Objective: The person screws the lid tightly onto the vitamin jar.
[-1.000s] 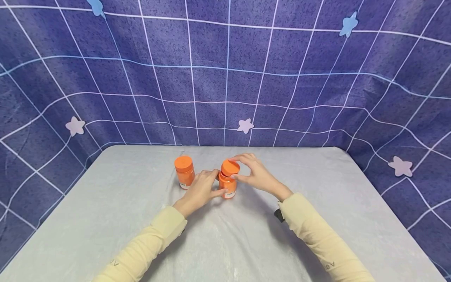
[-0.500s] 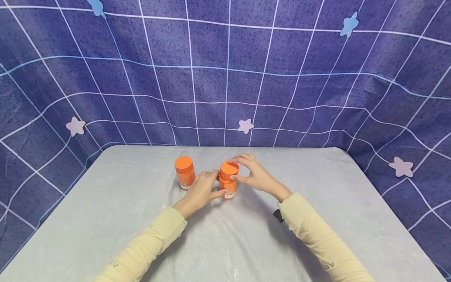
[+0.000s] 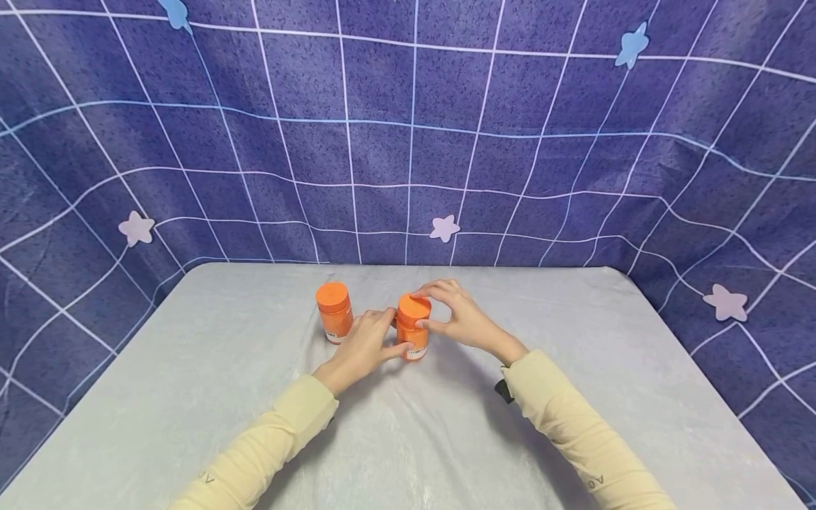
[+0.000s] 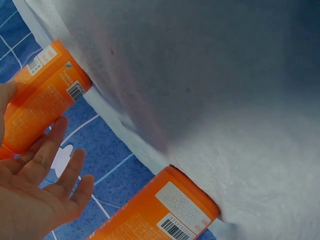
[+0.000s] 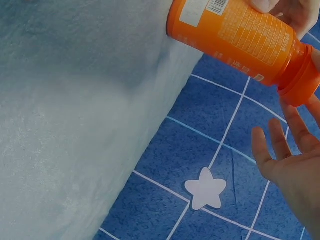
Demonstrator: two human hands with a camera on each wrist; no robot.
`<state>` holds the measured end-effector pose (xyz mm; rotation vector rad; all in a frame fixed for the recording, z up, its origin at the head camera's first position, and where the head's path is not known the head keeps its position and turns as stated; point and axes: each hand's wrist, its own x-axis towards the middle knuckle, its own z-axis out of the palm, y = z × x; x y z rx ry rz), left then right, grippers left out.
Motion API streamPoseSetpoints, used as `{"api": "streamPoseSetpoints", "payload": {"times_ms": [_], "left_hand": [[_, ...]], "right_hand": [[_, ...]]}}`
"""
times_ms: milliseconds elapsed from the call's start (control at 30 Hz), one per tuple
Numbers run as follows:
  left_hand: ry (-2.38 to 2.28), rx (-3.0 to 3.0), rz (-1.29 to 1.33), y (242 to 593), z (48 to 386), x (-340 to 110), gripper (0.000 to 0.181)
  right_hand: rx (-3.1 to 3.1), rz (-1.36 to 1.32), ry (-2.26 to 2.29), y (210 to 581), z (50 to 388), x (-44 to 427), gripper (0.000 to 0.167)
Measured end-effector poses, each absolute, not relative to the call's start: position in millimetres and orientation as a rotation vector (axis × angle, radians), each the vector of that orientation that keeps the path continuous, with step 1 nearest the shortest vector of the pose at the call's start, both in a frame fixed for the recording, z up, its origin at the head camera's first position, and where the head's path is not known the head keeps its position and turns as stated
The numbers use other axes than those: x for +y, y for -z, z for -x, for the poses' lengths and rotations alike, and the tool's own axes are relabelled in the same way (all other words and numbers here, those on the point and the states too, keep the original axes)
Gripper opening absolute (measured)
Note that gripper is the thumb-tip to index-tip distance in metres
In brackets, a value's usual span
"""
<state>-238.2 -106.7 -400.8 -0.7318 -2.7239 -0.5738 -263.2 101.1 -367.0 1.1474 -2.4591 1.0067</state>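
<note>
Orange jar [image 3: 410,336], left fingers [image 3: 384,316] gripping it, right fingers [image 3: 437,289] pinching its lid [image 3: 411,307], second jar [image 3: 334,313] nearby, starry curtain [image 3: 380,157] behind

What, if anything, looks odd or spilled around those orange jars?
Nothing stands out. The free jar and the held jar stand upright on the grey cloth, with no spill in sight. The right hand has the lid on the held jar; whether it's fully tightened, I can't tell.

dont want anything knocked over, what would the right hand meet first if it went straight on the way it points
First the round orange plastic lid that the right hand pinches; beyond it, possibly the left hand, though depth there is unclear.
</note>
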Motion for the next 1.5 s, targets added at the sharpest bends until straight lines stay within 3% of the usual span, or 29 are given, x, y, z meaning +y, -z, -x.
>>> {"api": "streamPoseSetpoints", "payload": {"times_ms": [1033, 1500], "left_hand": [[0.581, -2.717, 0.732, 401.4, 237.8, -105.8, 0.040], [0.573, -2.740, 0.722, 400.8, 242.7, -104.8, 0.044]], "right_hand": [[-2.427, -1.115, -0.977, 368.6, 260.4, 95.7, 0.043], [-2.559, -1.194, -1.069, 366.9, 277.2, 109.9, 0.057]]}}
